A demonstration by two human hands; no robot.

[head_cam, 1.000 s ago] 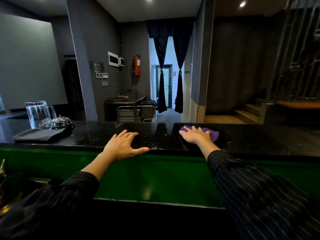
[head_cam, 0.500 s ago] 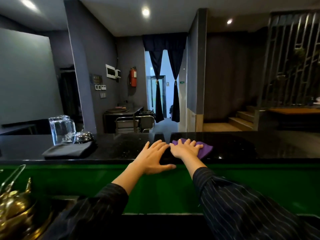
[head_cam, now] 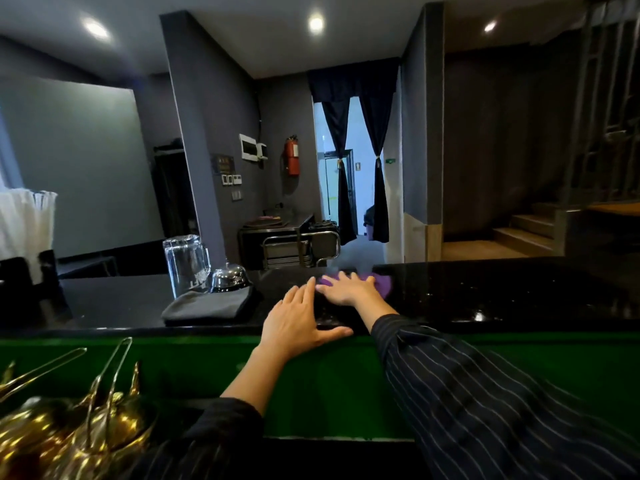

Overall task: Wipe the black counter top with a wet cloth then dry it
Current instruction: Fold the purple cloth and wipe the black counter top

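The black counter top runs across the view above a green front panel. A purple cloth lies flat on it near the far edge, mostly hidden under my right hand, which presses on it with fingers spread. My left hand rests flat and empty on the counter just to the left, its thumb along the near edge, its fingertips almost touching my right hand. A folded dark grey cloth lies on the counter further left.
A clear glass pitcher and a chrome call bell stand behind the grey cloth. A black holder with white napkins sits at the far left. Gold-coloured utensils fill the lower left, below the counter.
My right hand has slid the purple cloth leftward and toward the far edge of the counter. The view has shifted, so the pitcher and bell now appear nearer the middle.
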